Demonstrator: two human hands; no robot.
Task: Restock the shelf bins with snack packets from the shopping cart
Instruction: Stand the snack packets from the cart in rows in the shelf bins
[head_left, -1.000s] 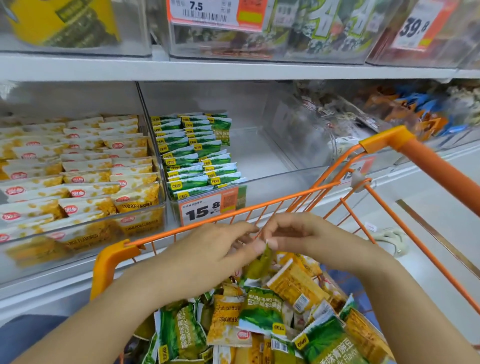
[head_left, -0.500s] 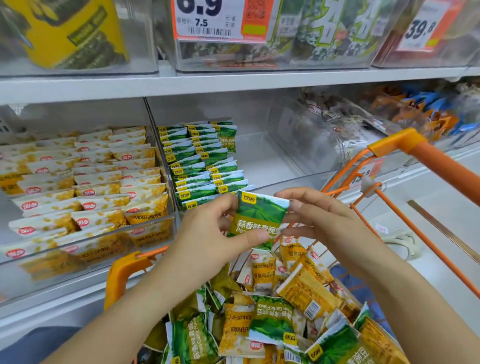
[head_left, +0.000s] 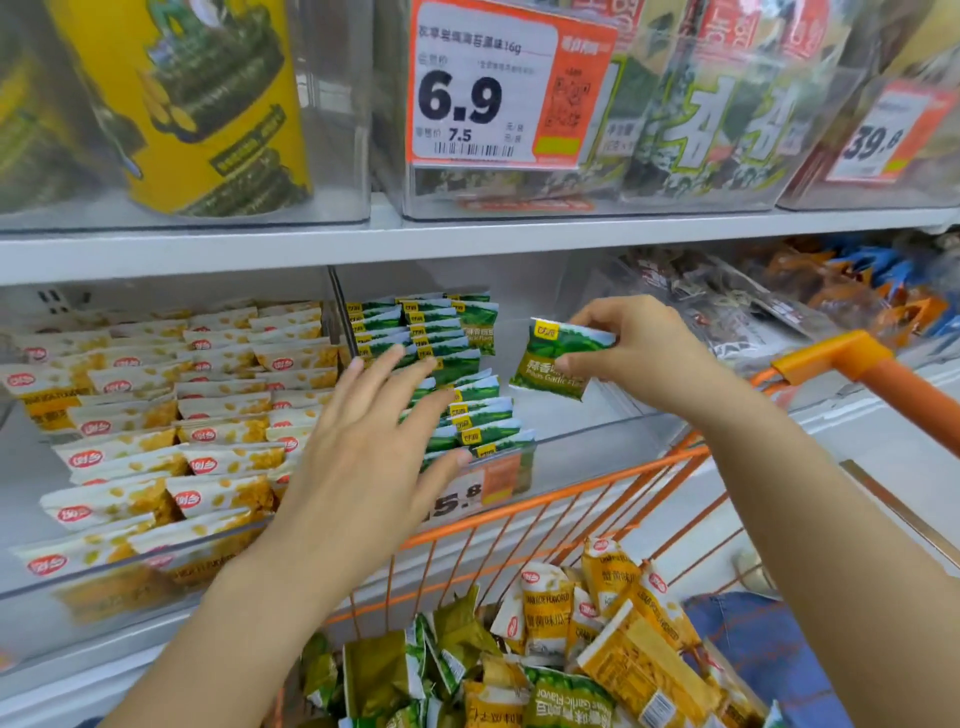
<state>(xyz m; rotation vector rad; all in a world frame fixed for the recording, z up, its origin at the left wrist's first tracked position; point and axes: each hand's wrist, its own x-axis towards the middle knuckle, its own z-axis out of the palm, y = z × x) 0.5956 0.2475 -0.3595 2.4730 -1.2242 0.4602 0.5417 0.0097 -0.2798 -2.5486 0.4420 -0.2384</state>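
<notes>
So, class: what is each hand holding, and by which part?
The right hand pinches a green packet by its upper right edge. The left hand holds nothing, fingers spread.

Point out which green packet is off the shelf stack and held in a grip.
The green garlic pea packet pinched by the right hand, in the air right of the stacked green packets.

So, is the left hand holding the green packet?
No, the right hand pinches the green packet; the left hand is open, fingers spread.
</notes>
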